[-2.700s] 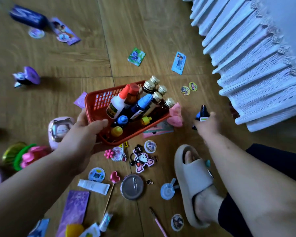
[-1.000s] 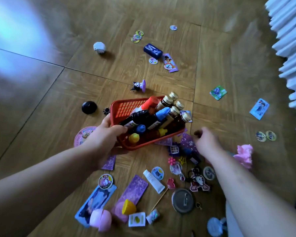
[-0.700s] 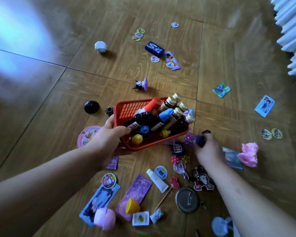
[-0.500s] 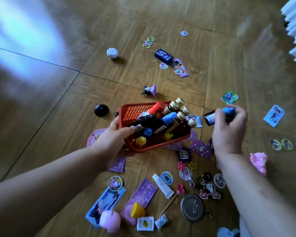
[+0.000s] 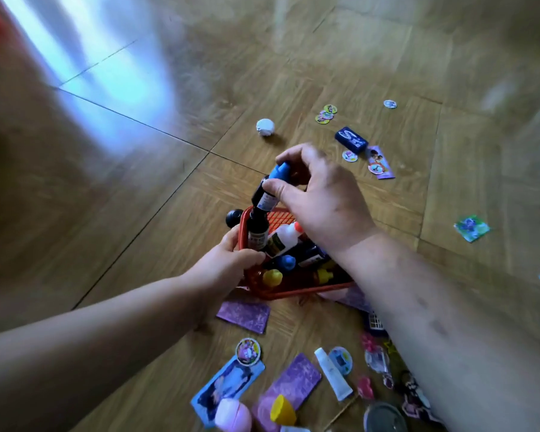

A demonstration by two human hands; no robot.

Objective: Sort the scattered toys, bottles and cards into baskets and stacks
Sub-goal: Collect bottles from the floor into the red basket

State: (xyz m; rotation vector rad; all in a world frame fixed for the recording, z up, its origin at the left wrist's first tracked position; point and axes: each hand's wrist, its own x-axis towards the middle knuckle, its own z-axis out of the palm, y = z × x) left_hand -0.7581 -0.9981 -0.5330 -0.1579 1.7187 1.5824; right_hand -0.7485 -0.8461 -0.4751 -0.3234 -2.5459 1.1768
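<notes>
Red basket (image 5: 296, 293) gripped at its near-left rim by the left hand (image 5: 228, 260), while the right hand (image 5: 321, 198), fingers clamped on one blue-capped dark bottle (image 5: 267, 193), holds it over the basket's far-left corner, two purple cards (image 5: 243, 316) lying on the floor (image 5: 138, 213) below.

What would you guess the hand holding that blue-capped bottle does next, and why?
Probably lower it and let go. The right hand holds the dark blue-capped bottle just above the red basket, which the left hand steadies and which already holds other bottles.
</notes>
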